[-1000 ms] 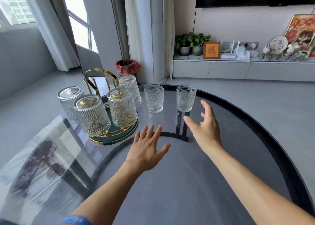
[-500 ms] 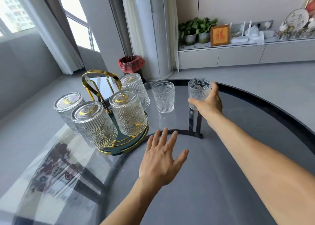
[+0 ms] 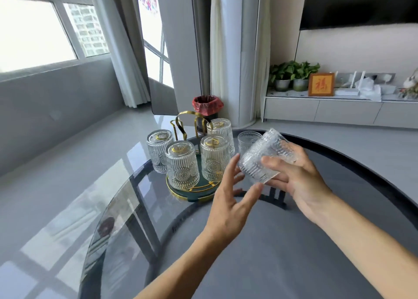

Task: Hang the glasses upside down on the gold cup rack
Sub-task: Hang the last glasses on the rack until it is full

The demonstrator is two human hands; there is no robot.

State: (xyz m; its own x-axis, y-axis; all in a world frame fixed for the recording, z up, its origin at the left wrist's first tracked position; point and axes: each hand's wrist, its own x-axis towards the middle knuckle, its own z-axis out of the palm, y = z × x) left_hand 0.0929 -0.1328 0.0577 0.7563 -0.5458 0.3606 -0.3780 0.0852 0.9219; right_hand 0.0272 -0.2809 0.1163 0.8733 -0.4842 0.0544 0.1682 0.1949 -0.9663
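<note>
Right hand (image 3: 300, 181) grips tilted glass (image 3: 264, 158) above the bench (image 3: 339, 264); left hand (image 3: 230, 199), fingers spread, just touches its rim, beside gold cup rack (image 3: 192, 189).

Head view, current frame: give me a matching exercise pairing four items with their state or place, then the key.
Column one:
1. glass in the right hand
2. glass left on the table
3. left hand
4. gold cup rack

Column two:
A. open, fingers spread, beside the lifted glass
B. stands upright on the glass table, behind the lifted one
C. tilted in the air, gripped from the side
D. carries four inverted glasses, one hook at the back left bare

Pairs: 1-C, 2-B, 3-A, 4-D
</note>
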